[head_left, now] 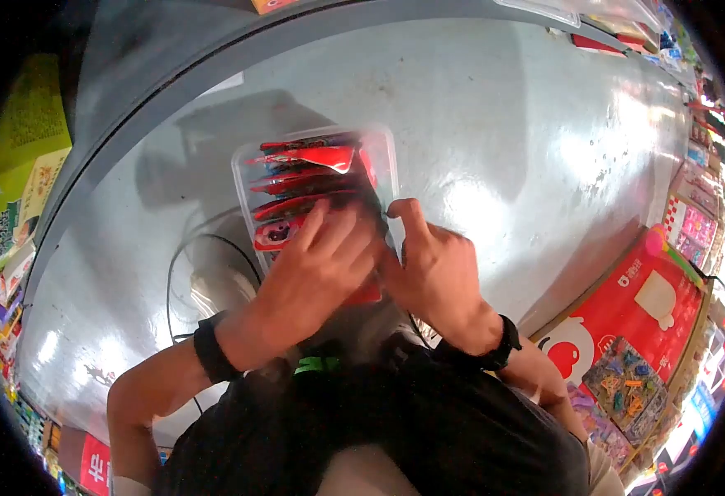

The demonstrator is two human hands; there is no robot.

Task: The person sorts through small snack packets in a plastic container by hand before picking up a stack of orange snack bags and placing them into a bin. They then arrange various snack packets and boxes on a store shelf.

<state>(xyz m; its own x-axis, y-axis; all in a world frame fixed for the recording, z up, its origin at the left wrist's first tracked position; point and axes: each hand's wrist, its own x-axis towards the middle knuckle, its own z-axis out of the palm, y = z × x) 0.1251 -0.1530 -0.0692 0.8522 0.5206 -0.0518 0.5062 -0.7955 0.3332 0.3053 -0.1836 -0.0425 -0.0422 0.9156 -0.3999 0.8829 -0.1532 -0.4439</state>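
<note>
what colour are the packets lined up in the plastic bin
Mostly red packets with dark parts, in the head view.

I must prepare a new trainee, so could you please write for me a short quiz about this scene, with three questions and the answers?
1. True or false: the clear plastic bin holds red packets.

2. Choose one. Of the left hand and the right hand, which one covers more of the packets in this view?
A) the left hand
B) the right hand
C) neither, both are far from the bin

3. Fill in the missing word: the band on the left wrist is ____ in colour.

Key: 1. True; 2. A; 3. black
</note>
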